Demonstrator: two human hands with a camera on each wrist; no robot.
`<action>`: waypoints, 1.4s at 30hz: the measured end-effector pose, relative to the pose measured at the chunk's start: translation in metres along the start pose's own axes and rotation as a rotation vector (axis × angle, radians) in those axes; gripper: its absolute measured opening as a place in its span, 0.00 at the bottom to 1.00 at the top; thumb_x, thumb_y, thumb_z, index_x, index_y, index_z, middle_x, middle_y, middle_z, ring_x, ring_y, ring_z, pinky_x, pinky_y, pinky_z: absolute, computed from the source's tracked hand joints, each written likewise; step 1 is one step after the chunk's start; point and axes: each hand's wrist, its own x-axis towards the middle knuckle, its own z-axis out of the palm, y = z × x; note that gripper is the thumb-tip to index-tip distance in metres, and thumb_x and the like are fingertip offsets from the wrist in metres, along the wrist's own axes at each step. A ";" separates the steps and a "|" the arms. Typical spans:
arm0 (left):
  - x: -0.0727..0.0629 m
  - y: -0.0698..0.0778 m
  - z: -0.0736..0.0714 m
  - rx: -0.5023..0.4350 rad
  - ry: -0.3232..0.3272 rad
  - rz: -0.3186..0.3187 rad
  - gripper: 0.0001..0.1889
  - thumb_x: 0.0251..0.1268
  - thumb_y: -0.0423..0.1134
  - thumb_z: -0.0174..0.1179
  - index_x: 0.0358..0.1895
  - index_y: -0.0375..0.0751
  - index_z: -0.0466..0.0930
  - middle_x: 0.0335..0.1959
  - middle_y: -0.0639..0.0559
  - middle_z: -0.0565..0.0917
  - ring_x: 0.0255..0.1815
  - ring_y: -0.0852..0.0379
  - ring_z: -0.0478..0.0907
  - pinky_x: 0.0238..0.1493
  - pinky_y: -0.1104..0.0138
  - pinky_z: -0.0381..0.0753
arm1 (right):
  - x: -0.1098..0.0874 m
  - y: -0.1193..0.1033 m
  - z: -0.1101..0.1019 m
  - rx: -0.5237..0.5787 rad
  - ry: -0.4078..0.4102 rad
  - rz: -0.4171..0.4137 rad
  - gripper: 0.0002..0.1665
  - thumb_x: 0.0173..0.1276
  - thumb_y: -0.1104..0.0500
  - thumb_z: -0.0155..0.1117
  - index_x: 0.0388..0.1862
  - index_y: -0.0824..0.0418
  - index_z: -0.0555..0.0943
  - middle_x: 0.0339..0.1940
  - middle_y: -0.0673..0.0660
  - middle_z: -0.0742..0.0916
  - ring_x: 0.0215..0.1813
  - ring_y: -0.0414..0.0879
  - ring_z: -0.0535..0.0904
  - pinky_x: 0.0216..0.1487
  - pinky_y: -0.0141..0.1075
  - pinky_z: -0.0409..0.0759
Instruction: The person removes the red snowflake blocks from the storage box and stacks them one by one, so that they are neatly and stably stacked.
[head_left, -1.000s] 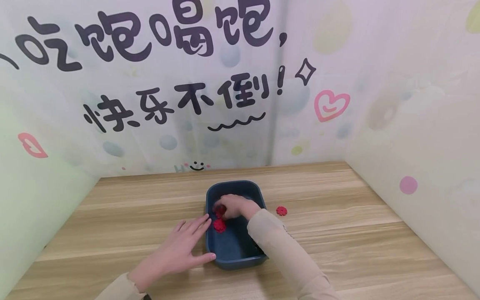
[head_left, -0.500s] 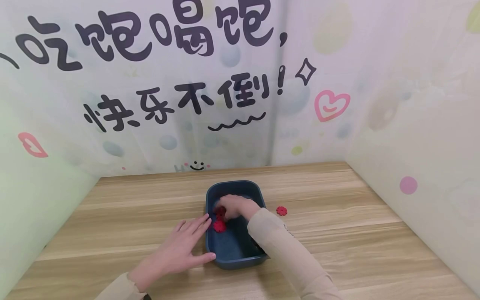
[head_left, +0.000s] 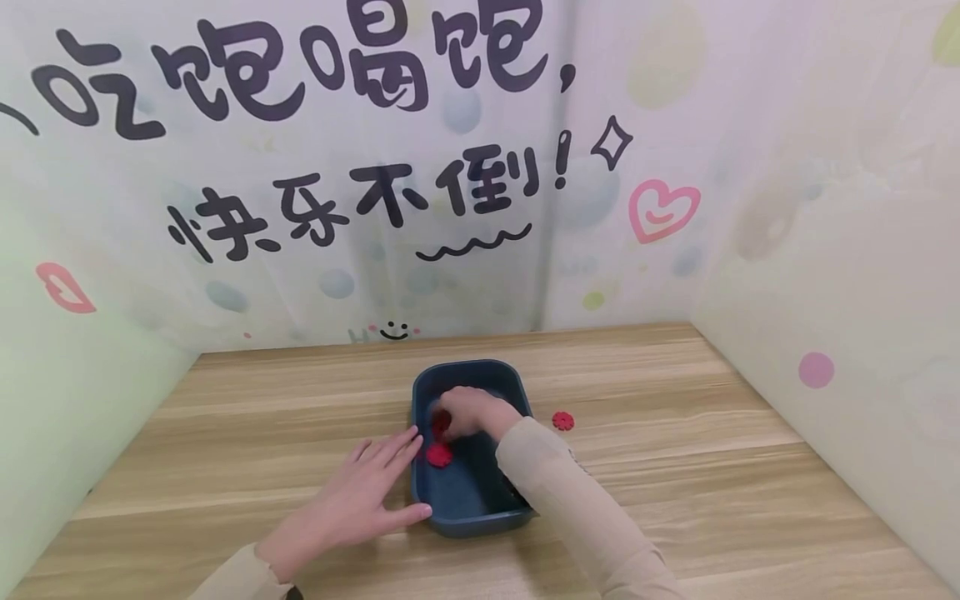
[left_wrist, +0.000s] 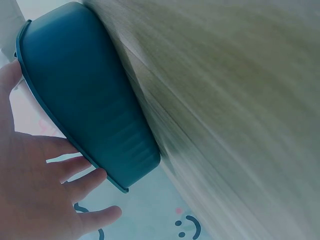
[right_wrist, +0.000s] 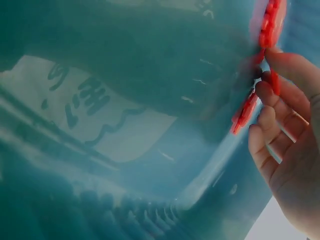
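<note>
A dark blue rectangular bin stands on the table. My right hand reaches down into its left side, thumb and forefinger pinching a red notched disc in the right wrist view. Close beside those fingers, against the bin's bottom and wall, are a second red disc and a third, flat red piece. In the head view one red disc lies in front of the right hand. My left hand is spread, fingertips and thumb touching the bin's left rim; the left wrist view shows its fingers extended along the rim.
Another red notched disc lies on the wooden table just right of the bin. White printed walls enclose the table at the back and both sides. The right forearm hides part of the bin's right side.
My right hand stays in the same spot in the bin, its fingertips working slightly among the red discs. The front disc has shifted a little toward me. My left hand has not moved.
</note>
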 end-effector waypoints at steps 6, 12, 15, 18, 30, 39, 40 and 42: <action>0.000 0.000 -0.001 0.010 0.001 0.003 0.43 0.51 0.68 0.48 0.66 0.43 0.58 0.66 0.49 0.56 0.63 0.50 0.54 0.58 0.46 0.49 | -0.001 0.003 -0.005 0.037 0.075 -0.039 0.18 0.53 0.49 0.67 0.42 0.53 0.81 0.28 0.44 0.79 0.31 0.37 0.73 0.36 0.31 0.73; 0.000 0.000 -0.002 0.016 0.009 0.003 0.43 0.51 0.68 0.48 0.65 0.43 0.58 0.66 0.50 0.56 0.63 0.50 0.55 0.58 0.47 0.50 | -0.001 0.004 -0.021 0.023 0.159 -0.102 0.19 0.52 0.45 0.66 0.40 0.52 0.79 0.29 0.44 0.78 0.31 0.37 0.72 0.33 0.29 0.71; 0.000 0.000 -0.002 0.023 0.017 0.012 0.43 0.51 0.68 0.48 0.65 0.42 0.59 0.66 0.49 0.57 0.63 0.50 0.55 0.58 0.46 0.51 | -0.003 0.005 -0.030 0.052 0.179 -0.139 0.19 0.52 0.44 0.66 0.39 0.52 0.78 0.28 0.44 0.78 0.31 0.37 0.72 0.32 0.28 0.71; -0.001 0.000 -0.002 0.033 0.032 0.028 0.43 0.51 0.67 0.48 0.65 0.40 0.59 0.65 0.48 0.58 0.62 0.49 0.56 0.57 0.46 0.52 | -0.006 0.006 -0.039 0.093 0.196 -0.178 0.18 0.52 0.45 0.66 0.39 0.53 0.78 0.30 0.44 0.79 0.32 0.37 0.73 0.33 0.28 0.72; -0.002 0.002 -0.002 0.051 0.050 0.051 0.42 0.52 0.67 0.48 0.64 0.38 0.60 0.65 0.46 0.58 0.62 0.47 0.57 0.57 0.46 0.52 | -0.026 0.019 -0.061 0.127 0.264 -0.346 0.14 0.53 0.50 0.67 0.37 0.55 0.78 0.29 0.44 0.79 0.30 0.37 0.73 0.33 0.28 0.71; -0.002 0.002 -0.001 0.057 0.041 0.033 0.43 0.51 0.68 0.48 0.65 0.40 0.59 0.66 0.47 0.58 0.62 0.48 0.56 0.58 0.47 0.51 | -0.047 0.034 -0.060 0.085 0.302 -0.377 0.17 0.53 0.49 0.66 0.40 0.55 0.79 0.33 0.45 0.78 0.32 0.42 0.72 0.33 0.30 0.70; -0.002 0.002 -0.001 0.055 0.044 0.036 0.43 0.51 0.67 0.48 0.65 0.39 0.59 0.65 0.47 0.58 0.62 0.48 0.56 0.58 0.47 0.51 | -0.050 0.037 -0.059 0.090 0.312 -0.373 0.18 0.53 0.48 0.66 0.40 0.55 0.79 0.33 0.45 0.77 0.32 0.42 0.72 0.33 0.30 0.70; -0.002 0.003 -0.002 0.051 0.045 0.033 0.43 0.51 0.67 0.48 0.65 0.39 0.59 0.66 0.48 0.58 0.62 0.48 0.56 0.58 0.47 0.51 | -0.054 0.044 -0.056 0.098 0.339 -0.369 0.18 0.53 0.47 0.66 0.41 0.55 0.79 0.34 0.45 0.78 0.31 0.40 0.71 0.33 0.30 0.70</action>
